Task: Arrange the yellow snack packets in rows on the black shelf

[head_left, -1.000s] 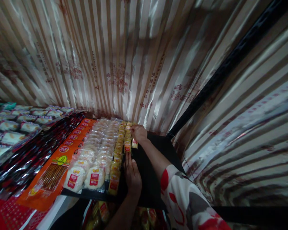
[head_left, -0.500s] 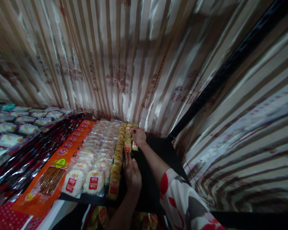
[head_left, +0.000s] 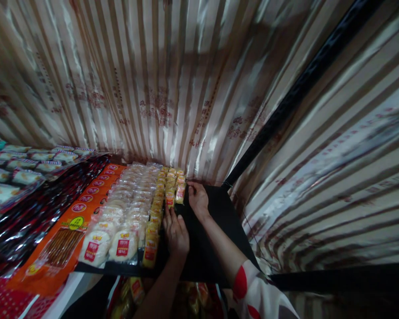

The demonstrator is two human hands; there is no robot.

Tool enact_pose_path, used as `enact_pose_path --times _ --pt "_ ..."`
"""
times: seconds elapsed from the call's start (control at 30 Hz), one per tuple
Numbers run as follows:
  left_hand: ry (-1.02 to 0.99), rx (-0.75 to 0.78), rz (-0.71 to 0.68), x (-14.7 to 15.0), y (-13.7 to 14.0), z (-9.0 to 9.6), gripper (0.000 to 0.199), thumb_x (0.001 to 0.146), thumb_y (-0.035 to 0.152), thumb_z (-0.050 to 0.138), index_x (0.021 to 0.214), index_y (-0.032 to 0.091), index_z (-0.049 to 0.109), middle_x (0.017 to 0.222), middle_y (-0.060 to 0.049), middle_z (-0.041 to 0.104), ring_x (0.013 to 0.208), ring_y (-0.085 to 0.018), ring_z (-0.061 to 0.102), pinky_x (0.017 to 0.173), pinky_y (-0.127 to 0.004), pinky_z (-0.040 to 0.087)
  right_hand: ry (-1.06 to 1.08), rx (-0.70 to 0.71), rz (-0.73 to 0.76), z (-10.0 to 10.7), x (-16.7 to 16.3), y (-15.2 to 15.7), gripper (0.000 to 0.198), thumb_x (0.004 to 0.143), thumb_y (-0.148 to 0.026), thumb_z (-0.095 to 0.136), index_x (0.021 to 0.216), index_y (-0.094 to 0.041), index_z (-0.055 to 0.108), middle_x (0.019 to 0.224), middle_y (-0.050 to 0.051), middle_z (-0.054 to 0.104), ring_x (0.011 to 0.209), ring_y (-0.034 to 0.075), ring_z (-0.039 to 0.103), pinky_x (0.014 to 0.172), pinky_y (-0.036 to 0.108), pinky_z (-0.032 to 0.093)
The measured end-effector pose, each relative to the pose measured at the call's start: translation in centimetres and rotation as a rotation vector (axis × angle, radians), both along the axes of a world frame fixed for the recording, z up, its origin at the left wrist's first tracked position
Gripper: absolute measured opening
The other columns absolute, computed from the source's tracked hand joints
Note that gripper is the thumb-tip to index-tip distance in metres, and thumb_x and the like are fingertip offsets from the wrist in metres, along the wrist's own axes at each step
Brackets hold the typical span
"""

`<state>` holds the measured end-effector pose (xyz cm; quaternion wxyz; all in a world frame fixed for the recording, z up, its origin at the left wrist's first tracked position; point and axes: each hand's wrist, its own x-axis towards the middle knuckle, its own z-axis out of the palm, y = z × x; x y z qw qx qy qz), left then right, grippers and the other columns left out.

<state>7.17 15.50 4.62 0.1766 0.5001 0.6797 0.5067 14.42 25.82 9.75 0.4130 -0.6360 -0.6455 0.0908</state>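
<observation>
Rows of yellow snack packets stand on the black shelf. My left hand lies with fingers stretched out, its fingertips against the near end of the middle yellow row. To the right of the outermost row is my right hand, fingers loosely bent and apart, holding nothing visible. Its fingertips are close beside the far packets; whether they touch is hard to tell. Left of the yellow rows stand two rows of clear-wrapped white rice crackers with red labels.
Orange bags of stick snacks overlap further left, beside dark shiny packs and white wrapped packets. A black post rises at the shelf's back right corner. Striped sheeting hangs behind. More yellow packets lie below the shelf.
My right hand has drawn back to the right from the top of the outer yellow row, its fingers loosening. That row now shows fully. My left hand stays at the row's near end.
</observation>
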Motion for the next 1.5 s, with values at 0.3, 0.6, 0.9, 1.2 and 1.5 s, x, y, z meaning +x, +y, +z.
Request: enact_pose_path --times 0.3,0.6,0.9,1.2,1.5 --pt "0.020 0.024 0.019 -0.1 -0.1 0.1 0.045 0.090 0.032 0.030 0.120 0.009 0.055 0.134 -0.018 0.045 0.131 -0.031 0.032 0.107 -0.050 0.027 0.095 -0.196 -0.018 -3.2 -0.8 -1.4 0.047 0.077 -0.037 0.057 0.120 -0.018 0.051 0.099 0.008 0.063 0.076 0.017 0.060 0.074 0.031 0.049" --pt "0.026 0.001 0.007 0.1 0.0 0.0 0.047 0.090 0.032 0.029 0.123 0.008 0.051 0.138 -0.019 0.040 0.132 -0.029 0.030 0.109 -0.046 0.025 0.192 -0.097 0.035 -2.8 -1.8 0.2 0.022 0.078 -0.025 0.051 0.097 -0.017 0.058 0.090 0.005 0.063 0.079 0.016 0.059 0.078 0.029 0.047" --pt "0.025 -0.012 0.029 0.2 0.1 -0.7 0.048 0.091 0.033 0.026 0.123 0.007 0.051 0.139 -0.019 0.038 0.132 -0.028 0.030 0.109 -0.045 0.026 0.020 -0.110 0.005 -2.6 -2.5 1.1 0.042 0.078 -0.015 0.048 0.120 -0.015 0.053 0.108 0.010 0.063 0.102 0.021 0.055 0.092 0.033 0.041" --pt "0.111 0.076 -0.044 0.2 0.0 -0.8 0.044 0.090 0.027 0.031 0.127 0.008 0.048 0.132 -0.018 0.043 0.125 -0.027 0.038 0.104 -0.046 0.033 -0.046 -0.127 -0.011 -3.1 -3.0 1.4 0.039 0.084 -0.017 0.042 0.121 -0.013 0.053 0.109 0.012 0.062 0.105 0.023 0.053 0.092 0.034 0.039" --pt "0.140 0.035 -0.039 0.2 0.3 -1.1 0.045 0.090 0.023 0.030 0.128 0.004 0.046 0.135 -0.019 0.043 0.127 -0.027 0.036 0.105 -0.045 0.032 0.088 -0.060 -0.006 -4.7 -2.3 1.1 0.041 0.084 -0.027 0.044 0.120 -0.011 0.054 0.110 0.014 0.061 0.103 0.022 0.053 0.094 0.036 0.040"
